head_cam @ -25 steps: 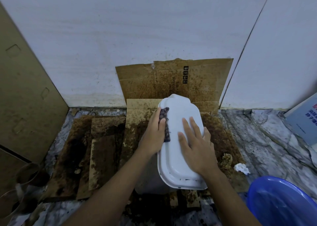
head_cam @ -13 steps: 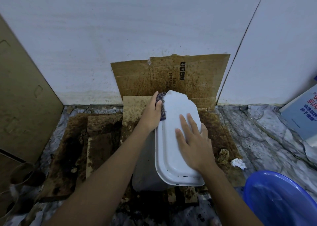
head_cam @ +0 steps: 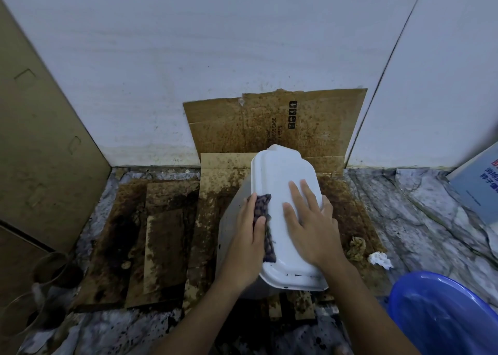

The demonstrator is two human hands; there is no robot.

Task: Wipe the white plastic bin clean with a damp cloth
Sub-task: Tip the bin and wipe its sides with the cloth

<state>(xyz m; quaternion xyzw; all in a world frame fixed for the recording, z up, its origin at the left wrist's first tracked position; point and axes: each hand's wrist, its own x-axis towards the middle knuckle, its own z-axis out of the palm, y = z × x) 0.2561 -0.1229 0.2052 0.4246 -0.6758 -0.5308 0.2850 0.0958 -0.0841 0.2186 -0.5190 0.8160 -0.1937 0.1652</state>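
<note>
White plastic bin (head_cam: 285, 193) is standing upside down on stained, soggy cardboard (head_cam: 167, 236) laid over a marbled floor (head_cam: 420, 214), close to a pale wall. Its flat base is facing up toward the camera, slightly tilted, with a few dark smudges showing along the near edge.

The right hand (head_cam: 310, 225) is lying flat on top of the base, fingers spread and pressing down, holding nothing. The left hand (head_cam: 246, 243) is resting along the left edge of the base, its fingers extended and pressing a dark, nubby cloth (head_cam: 263, 220) against the plastic; the cloth is peeking out beyond the fingertips and trailing along the rim beside the palm.

Another stained cardboard sheet (head_cam: 269, 123) is leaning upright against the wall behind the bin. To the right of the bin, a brownish clump (head_cam: 356, 248) and a crumpled white wad (head_cam: 379, 260) are lying near each other on the floor. A blue basin (head_cam: 442, 314) is sitting at the lower right corner, partly cut off by the frame. A tall brown board (head_cam: 40, 144) is standing along the left side.
</note>
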